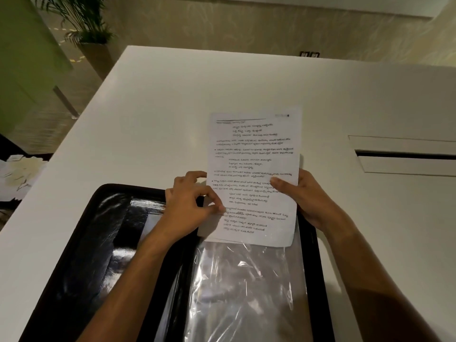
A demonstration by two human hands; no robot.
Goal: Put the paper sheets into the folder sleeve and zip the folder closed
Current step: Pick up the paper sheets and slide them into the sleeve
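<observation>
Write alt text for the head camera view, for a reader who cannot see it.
Two bare hands hold printed paper sheets at the top edge of a clear plastic sleeve inside an open black zip folder on a white table. The left hand pinches the sheets' left edge; the right hand grips the right edge. A potted plant stands beyond the table.

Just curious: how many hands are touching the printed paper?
2: the left hand pinches its left edge; the right hand grips its right edge.
</observation>
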